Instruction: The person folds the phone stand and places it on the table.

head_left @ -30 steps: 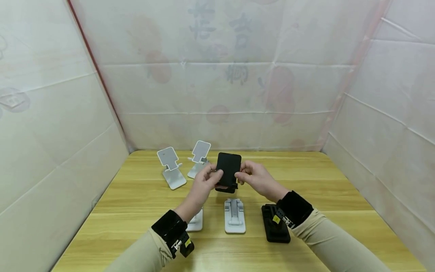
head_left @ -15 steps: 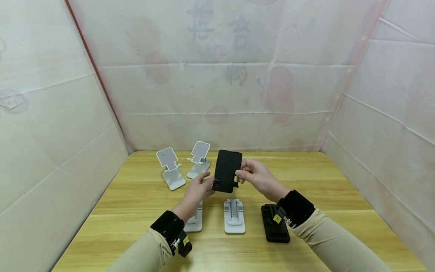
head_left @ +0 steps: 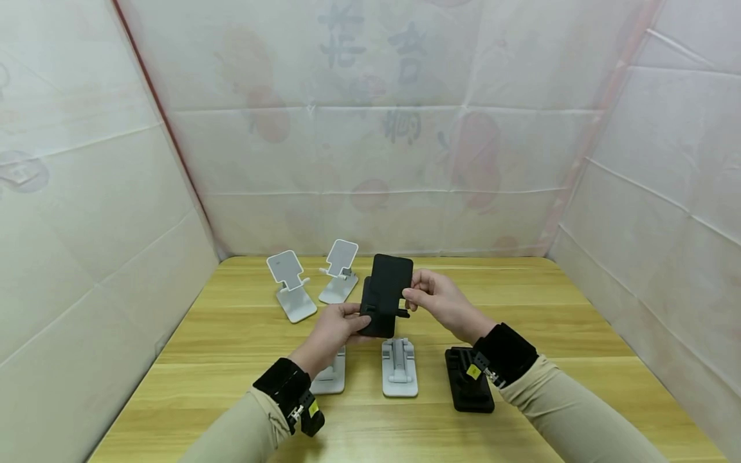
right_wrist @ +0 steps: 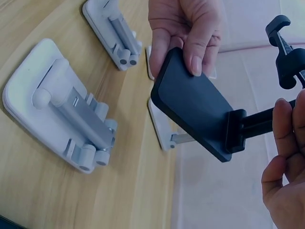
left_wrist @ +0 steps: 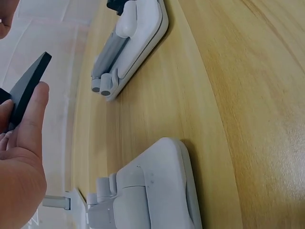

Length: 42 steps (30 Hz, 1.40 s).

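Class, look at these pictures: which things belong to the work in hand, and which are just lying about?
In hand:
black plastic phone stand
left hand
right hand

Lying about:
two unfolded white plastic stands
two folded white stands
folded black stand
wooden table

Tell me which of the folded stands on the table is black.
The folded black stand at the right end of the near row, partly under the right wrist. The two folded ones left of it are white.
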Each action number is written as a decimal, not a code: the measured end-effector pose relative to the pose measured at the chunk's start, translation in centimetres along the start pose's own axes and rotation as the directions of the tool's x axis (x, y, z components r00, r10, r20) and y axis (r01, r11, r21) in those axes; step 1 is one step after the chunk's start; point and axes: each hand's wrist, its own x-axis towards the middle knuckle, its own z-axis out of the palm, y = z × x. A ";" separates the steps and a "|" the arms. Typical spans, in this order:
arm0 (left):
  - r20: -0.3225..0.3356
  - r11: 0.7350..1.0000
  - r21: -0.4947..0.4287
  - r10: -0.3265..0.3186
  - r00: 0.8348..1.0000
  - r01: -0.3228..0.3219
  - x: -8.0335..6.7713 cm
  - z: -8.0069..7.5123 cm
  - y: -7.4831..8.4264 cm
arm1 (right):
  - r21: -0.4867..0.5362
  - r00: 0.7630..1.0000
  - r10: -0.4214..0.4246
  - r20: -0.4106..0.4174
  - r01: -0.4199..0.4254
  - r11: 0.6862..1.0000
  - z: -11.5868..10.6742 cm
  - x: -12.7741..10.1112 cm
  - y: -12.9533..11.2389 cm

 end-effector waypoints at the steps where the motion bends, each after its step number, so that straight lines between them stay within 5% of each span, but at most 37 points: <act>1: 0.004 1.000 0.001 0.001 1.000 -0.001 0.0 0.0 0.0 | -0.007 1.000 0.004 -0.004 -0.004 1.000 0.0 0.0 0.1; 17: 0.032 1.000 0.009 0.005 0.999 -0.005 -0.4 -0.3 0.3 | -0.249 0.996 -0.041 -0.076 0.021 0.968 0.3 0.2 0.7; 27: 0.054 0.999 -0.034 0.006 0.999 -0.004 -0.7 0.2 0.4 | -0.443 0.978 -0.158 -0.136 0.082 0.893 0.8 0.0 1.4; 32: 0.096 0.998 -0.056 0.013 0.995 -0.008 -1.0 0.5 0.5 | -0.560 0.939 -0.314 -0.142 0.186 0.807 0.8 0.0 2.1; 39: 0.123 0.997 -0.070 -0.010 0.992 0.019 -1.2 0.8 0.6 | -0.734 0.821 -0.557 -0.124 0.302 0.608 0.9 0.5 2.7; 42: 0.128 0.997 -0.075 -0.017 0.992 0.027 -1.3 1.0 0.5 | -0.776 0.791 -0.603 -0.103 0.316 0.547 0.8 0.5 3.0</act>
